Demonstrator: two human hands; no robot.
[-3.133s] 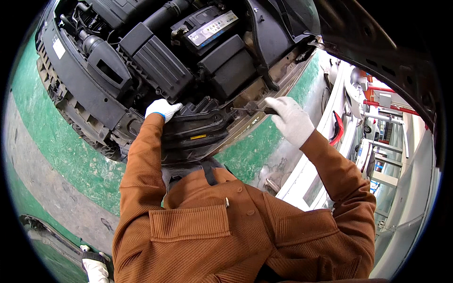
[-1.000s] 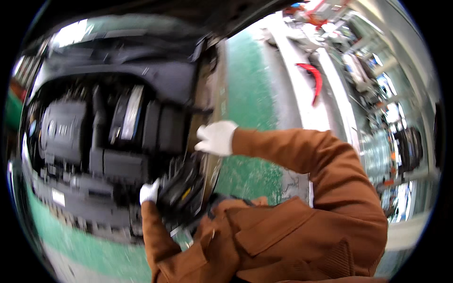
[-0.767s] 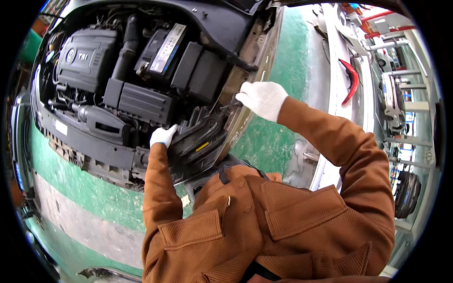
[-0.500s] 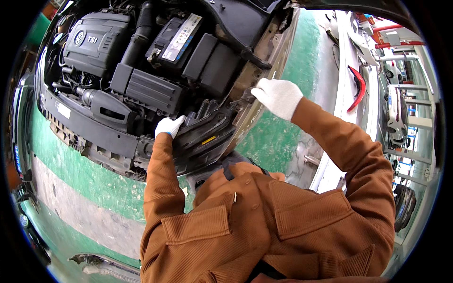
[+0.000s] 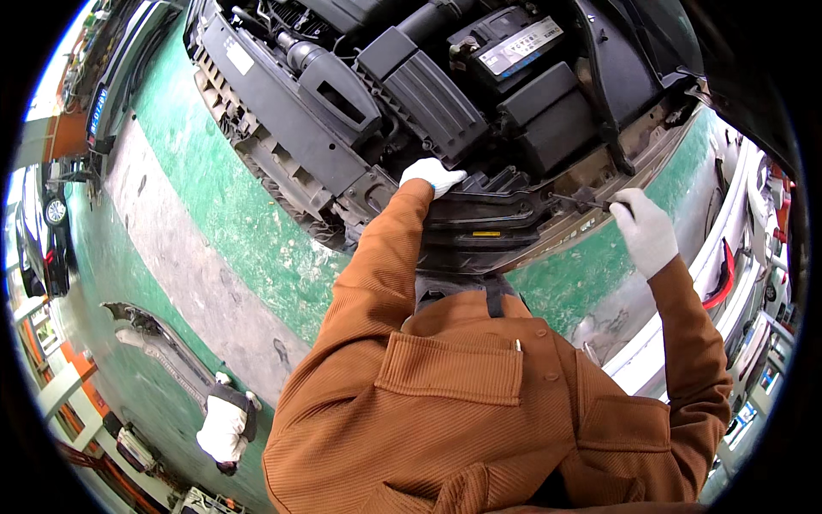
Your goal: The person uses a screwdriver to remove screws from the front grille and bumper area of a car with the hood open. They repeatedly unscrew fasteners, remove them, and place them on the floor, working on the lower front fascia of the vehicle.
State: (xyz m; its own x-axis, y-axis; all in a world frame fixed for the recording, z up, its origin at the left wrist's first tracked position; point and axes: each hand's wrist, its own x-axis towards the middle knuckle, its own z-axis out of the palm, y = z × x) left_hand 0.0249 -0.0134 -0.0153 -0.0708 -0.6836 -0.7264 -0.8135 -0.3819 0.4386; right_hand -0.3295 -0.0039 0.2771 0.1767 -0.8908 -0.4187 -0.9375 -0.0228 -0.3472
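Black plastic crowded the open front of a car (image 5: 282,120), where a bare metal fender rail (image 5: 575,182) ran beside the dark headlamp housing (image 5: 479,244) seated at the near corner. The left hand (image 5: 432,174) lay along the housing's inner edge, its fingertips too hidden for me to tell whether it gripped, while the right hand (image 5: 644,230) was closed around the end of a slim tool (image 5: 606,206). Sideways pressure on that long shaft, I judged, could have sent its tip skidding, scratching rail or housing.
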